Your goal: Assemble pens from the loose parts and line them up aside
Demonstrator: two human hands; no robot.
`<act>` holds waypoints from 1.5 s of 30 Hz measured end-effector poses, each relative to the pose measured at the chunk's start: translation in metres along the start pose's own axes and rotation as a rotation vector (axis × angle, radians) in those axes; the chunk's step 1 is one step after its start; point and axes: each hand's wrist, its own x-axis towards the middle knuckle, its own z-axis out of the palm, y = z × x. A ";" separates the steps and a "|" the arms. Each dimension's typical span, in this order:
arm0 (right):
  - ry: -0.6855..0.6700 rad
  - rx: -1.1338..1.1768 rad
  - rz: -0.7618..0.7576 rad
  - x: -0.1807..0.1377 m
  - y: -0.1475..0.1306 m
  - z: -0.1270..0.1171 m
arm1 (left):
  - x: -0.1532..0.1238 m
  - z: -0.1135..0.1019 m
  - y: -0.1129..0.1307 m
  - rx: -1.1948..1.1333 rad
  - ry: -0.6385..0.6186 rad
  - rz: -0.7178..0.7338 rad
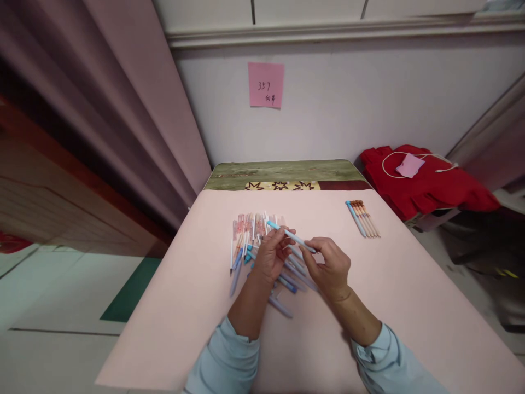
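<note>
Both my hands hold one light blue pen (289, 235) above a table covered in pink paper (410, 284). My left hand (271, 255) pinches the pen near its far end and my right hand (329, 267) grips its near end. Under my hands lies a loose pile of pens and pen parts (251, 235), some blue, some white with pink print. Several more blue pens (283, 306) lie just below my hands.
A neat row of finished pens (363, 218) lies at the table's far right. A red cloth (422, 183) with a white cable and pink slip sits beyond the right edge. A pink note (266, 85) is stuck on the wall. A curtain (135, 109) hangs left.
</note>
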 end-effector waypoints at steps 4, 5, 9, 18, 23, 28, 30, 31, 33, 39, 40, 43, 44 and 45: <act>0.004 0.008 0.016 0.000 -0.001 0.001 | 0.000 0.001 -0.001 0.017 0.008 0.000; 0.000 0.008 0.024 0.000 -0.001 0.001 | -0.001 0.002 0.000 0.012 0.014 -0.005; -0.010 -0.004 0.065 0.000 -0.003 0.001 | -0.002 0.005 0.001 -0.024 0.021 -0.031; -0.080 -0.095 0.093 -0.001 0.000 0.000 | -0.002 0.007 -0.004 -0.122 -0.027 0.012; -0.094 -0.115 0.105 -0.003 0.002 0.001 | -0.001 0.005 -0.006 -0.119 -0.025 0.029; -0.105 -0.133 0.123 -0.003 0.003 0.001 | 0.000 0.005 -0.006 -0.113 -0.037 0.035; -0.116 -0.128 0.120 -0.003 0.002 0.001 | 0.001 0.005 -0.006 -0.123 -0.017 0.034; -0.122 -0.118 0.118 -0.003 0.002 0.001 | 0.002 0.005 -0.006 -0.130 0.001 0.039; -0.116 -0.095 0.129 -0.004 0.002 0.002 | 0.003 0.004 -0.004 -0.140 0.038 0.053; -0.111 -0.074 0.141 -0.004 0.001 0.005 | 0.005 0.004 -0.003 -0.143 0.067 0.062; -0.109 -0.076 0.141 -0.004 0.001 0.005 | 0.005 0.003 -0.003 -0.141 0.066 0.058; -0.093 -0.084 0.145 -0.003 0.001 0.004 | 0.005 0.003 -0.003 -0.134 0.076 0.048; -0.091 -0.085 0.144 -0.004 0.001 0.004 | 0.005 0.003 -0.003 -0.135 0.080 0.045; -0.090 -0.085 0.142 -0.004 0.001 0.004 | 0.005 0.003 -0.003 -0.138 0.081 0.044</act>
